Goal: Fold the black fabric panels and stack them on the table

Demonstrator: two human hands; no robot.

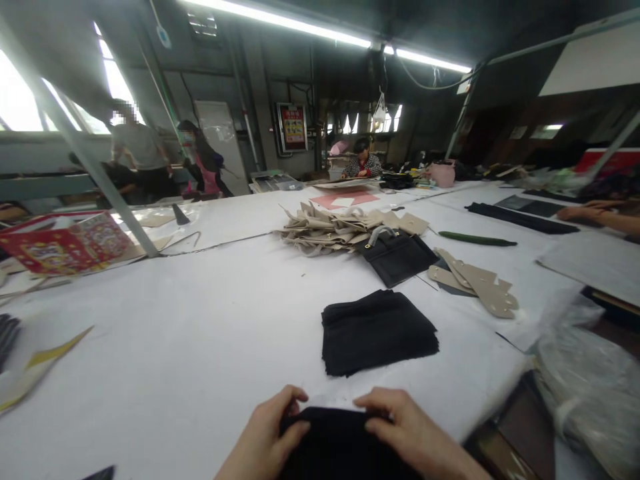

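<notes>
My left hand [267, 437] and my right hand [410, 433] both pinch the far edge of a black fabric piece [340, 443] at the table's near edge. Fingers of each hand curl over the cloth. Just beyond lies a stack of black fabric pieces [377, 330] on the white table [200, 320]. Further back sit a black handbag [397, 257], a pile of beige cut pieces [333, 230] and several beige pattern pieces [480, 283].
A red printed box [65, 240] stands at the left. A clear plastic bag [590, 380] lies at the right edge. Another person's hand [590, 213] rests on the table far right. People sit and stand at the back. A dark green strip [477, 239] lies beyond the bag.
</notes>
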